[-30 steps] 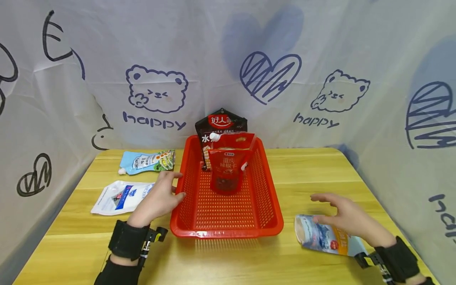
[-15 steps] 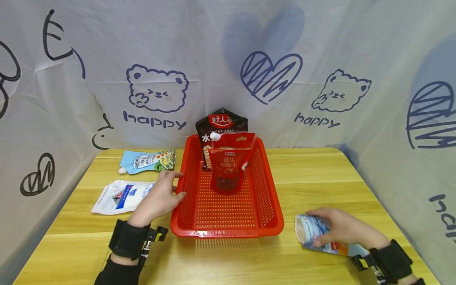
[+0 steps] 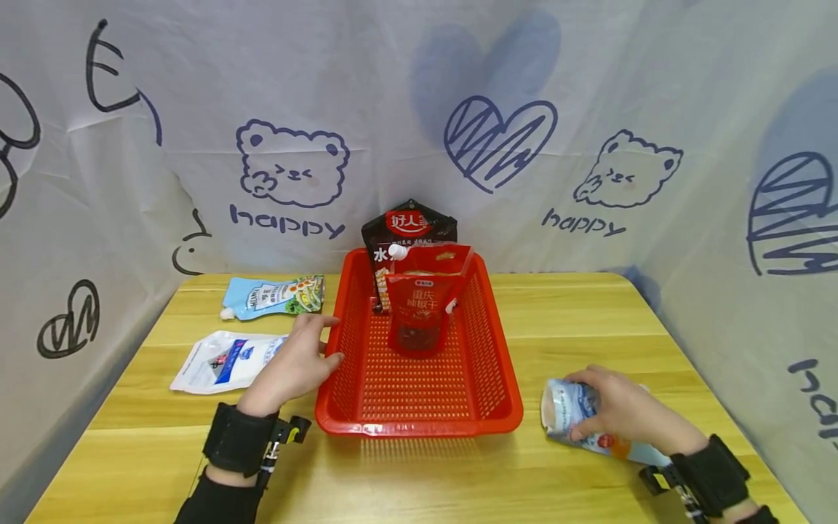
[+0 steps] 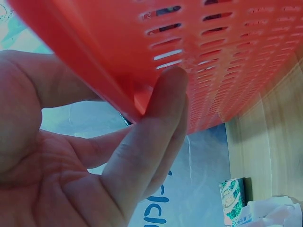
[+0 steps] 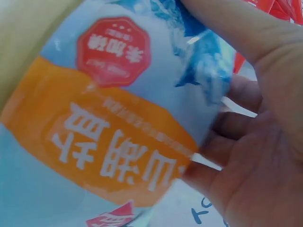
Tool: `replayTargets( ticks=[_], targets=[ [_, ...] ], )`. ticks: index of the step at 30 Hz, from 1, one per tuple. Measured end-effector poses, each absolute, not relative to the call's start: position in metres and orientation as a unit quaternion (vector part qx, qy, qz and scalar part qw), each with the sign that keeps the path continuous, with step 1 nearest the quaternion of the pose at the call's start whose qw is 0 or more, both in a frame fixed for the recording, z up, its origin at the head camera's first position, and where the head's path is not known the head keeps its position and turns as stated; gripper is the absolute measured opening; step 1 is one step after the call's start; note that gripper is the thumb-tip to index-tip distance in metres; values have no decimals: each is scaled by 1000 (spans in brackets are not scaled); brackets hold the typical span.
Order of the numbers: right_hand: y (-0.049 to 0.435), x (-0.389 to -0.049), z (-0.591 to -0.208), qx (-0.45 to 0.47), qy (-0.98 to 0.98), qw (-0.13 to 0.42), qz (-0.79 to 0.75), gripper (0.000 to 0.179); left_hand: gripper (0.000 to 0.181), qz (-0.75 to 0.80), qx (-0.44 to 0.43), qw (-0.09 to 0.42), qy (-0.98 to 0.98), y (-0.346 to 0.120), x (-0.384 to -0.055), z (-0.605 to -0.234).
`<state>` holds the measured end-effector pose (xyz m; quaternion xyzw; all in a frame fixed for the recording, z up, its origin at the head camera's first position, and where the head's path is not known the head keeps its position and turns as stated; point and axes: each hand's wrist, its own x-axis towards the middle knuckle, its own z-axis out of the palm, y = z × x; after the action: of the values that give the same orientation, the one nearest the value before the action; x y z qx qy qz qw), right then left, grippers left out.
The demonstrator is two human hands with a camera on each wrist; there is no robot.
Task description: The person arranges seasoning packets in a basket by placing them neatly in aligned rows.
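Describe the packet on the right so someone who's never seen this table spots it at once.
Find the red basket on the wooden table. To its right, the person's right grip holds a pale-blue packet. Unlike its neighbours, it shows a broad orange band beside a red octagonal badge.

I get the blue pouch [image 5: 118, 109] cut off top and bottom at the right wrist, small print blurred — from the head, the left grip [image 3: 300, 358] hides one end of the white pouch [image 3: 225, 364].
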<state>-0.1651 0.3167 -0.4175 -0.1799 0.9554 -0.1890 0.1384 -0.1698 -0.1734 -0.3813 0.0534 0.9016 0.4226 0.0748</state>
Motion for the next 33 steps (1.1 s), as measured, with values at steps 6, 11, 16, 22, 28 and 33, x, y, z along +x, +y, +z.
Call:
replayTargets(
  ticks=[6,11,16,22,28,33],
  targets=[
    [315,-166,-417,-209,960,74,-171,87,57,416,52,72,905,-174,-170,-382],
    [316,-166,-414,-225,956,10,-187,81,57,410,52,71,908,-174,-170,-382],
    [313,-168,-404,-227,956,-41,-183,75,57,410,52,71,908,-174,-171,-383],
    [309,-172,-385,-263,942,-131,-163,74,57,415,54,74,905,-173,-171,-383],
    [295,-179,-363,-299,922,-197,-147,72,56,418,55,75,904,-174,-169,-382],
    [278,-185,-343,-323,911,-211,-146,71,57,415,58,72,905,-174,-169,-381]
  ],
)
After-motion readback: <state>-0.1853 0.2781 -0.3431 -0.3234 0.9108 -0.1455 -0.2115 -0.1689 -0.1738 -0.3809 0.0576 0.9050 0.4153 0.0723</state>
